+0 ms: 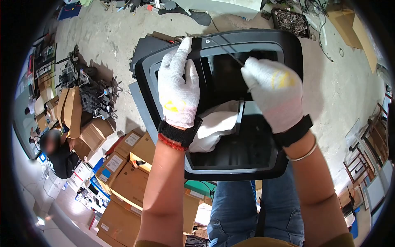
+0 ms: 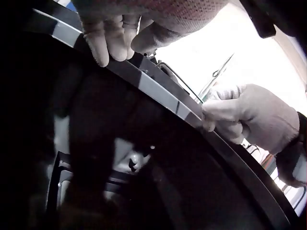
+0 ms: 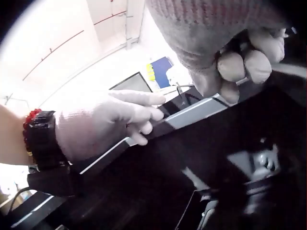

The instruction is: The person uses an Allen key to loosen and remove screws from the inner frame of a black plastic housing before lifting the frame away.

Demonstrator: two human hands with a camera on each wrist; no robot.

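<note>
A large black plastic housing (image 1: 294,45) with a grey inner lip and a dark hollow inside lies in front of me. My gloved left hand (image 1: 177,84) rests on its far rim, index finger extended, fingertips (image 2: 116,48) at the edge in the left wrist view. My gloved right hand (image 1: 273,90) holds one end of a thin, bent metal hex key (image 1: 230,53) with curled fingers. The key's other end reaches toward the far rim, close to a round bolt head (image 1: 207,40). White sheeting (image 1: 218,125) lies inside the housing, beside a grey crossbar (image 1: 240,117).
Cardboard boxes (image 1: 131,185) are stacked at lower left, and a black-clothed person (image 1: 61,158) is beyond them. Wheeled chair bases (image 1: 96,88) stand on the concrete floor. A black tray (image 1: 291,22) of small parts lies at the back right. Wooden frames (image 1: 362,164) stand on the right.
</note>
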